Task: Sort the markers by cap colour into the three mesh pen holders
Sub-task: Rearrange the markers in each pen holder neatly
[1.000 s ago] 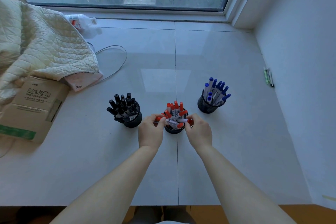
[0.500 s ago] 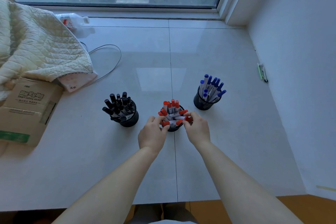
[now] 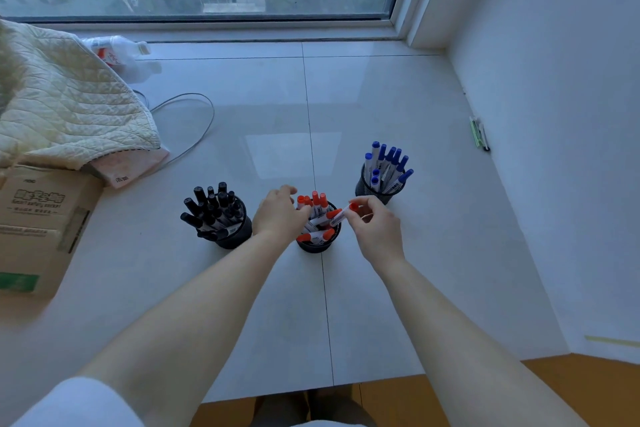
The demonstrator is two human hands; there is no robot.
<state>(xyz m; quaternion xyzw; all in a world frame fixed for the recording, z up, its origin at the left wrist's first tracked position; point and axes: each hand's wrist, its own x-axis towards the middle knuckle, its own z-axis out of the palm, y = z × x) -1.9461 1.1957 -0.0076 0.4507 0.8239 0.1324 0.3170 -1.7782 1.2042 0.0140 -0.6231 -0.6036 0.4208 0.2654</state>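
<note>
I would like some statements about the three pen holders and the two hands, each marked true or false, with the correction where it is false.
1. The holder with red-capped markers stands between the other two holders. True.
2. The right hand pinches a red-capped marker. True.
3. The holder with blue-capped markers is on the person's left side. False: it is on the right; the holder with black-capped markers is on the left.
4. The left hand grips a black-capped marker. False: it is at the red-capped markers; what it holds cannot be told.
5. A cardboard box lies to the left of the holders. True.
</note>
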